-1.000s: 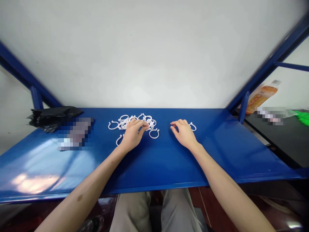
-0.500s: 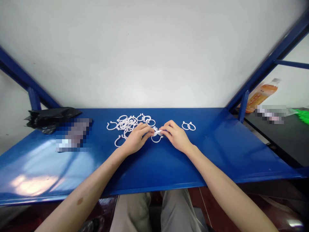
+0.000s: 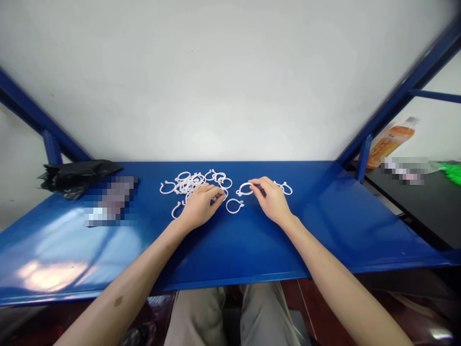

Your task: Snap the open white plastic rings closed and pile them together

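Pale wall [image 3: 230, 81] stands behind blue tabletop [image 3: 230, 245], along its back edge. Blue frame [image 3: 383, 108] rises nr. both back corners. Past R edge: black surface [image 3: 425, 202] w/ orange-labelled bottle [image 3: 391, 144], tilted. Black bag [image 3: 79, 175] lies crumpled by back L corner; pixelated item [image 3: 115, 197] just beside it, twd. near edge, can't ID.

Ring pile [image 3: 189, 182], white & tangled, is nr. back edge, L of ctr. L hand [image 3: 201, 204] is over pile's near R side, fingers bunched w/ narrow gap, tips at a white ring there; can't tell if they grip it. R hand [image 3: 272, 199] is R of ctr., fingers pinched on one white ring, the held ring [image 3: 246, 194], which sticks out twd. L hand.

Loose ring [image 3: 234, 213] lies flat btwn. hands, a bit nearer the near edge. Ring pair [image 3: 288, 193] sits just R of R hand, partly hidden by it.
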`<state>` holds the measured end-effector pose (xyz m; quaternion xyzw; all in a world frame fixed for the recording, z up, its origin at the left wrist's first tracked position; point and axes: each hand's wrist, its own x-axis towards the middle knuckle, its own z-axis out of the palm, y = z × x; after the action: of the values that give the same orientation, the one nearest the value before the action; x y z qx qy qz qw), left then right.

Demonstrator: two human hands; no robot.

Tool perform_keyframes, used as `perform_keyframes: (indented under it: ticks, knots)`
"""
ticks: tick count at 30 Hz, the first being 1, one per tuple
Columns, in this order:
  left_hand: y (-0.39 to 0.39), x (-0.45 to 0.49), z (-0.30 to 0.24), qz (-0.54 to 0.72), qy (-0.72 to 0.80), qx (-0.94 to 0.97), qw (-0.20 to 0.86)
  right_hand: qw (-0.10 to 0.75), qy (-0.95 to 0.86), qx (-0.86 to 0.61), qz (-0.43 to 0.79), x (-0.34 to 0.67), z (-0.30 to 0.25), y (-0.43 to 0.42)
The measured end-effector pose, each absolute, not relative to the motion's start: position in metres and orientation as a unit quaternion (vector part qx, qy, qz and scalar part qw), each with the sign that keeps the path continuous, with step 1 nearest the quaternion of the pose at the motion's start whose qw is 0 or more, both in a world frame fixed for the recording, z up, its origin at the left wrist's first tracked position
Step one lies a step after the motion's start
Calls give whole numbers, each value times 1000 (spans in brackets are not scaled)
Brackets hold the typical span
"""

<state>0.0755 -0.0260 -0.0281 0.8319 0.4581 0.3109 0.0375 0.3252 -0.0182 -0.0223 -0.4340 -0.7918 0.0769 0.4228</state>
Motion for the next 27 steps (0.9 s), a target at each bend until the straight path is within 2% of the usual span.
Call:
perform_keyframes:
  ticks: [6,12,21,27]
  knots:
    - [-38,84,-20,325,433,841,-1,465,-746,-442,180,313,-22,-24]
    - [-44,92,-22,329,390,860,-23,430,-755,-463,177,303,-24,-31]
    - [-39,88,-21,313,417,853,8,395,-800,-392,223,302,-23,-36]
    - [-39,91,-21,356,443,820,63,442,-766,-411,224,303,-26,-34]
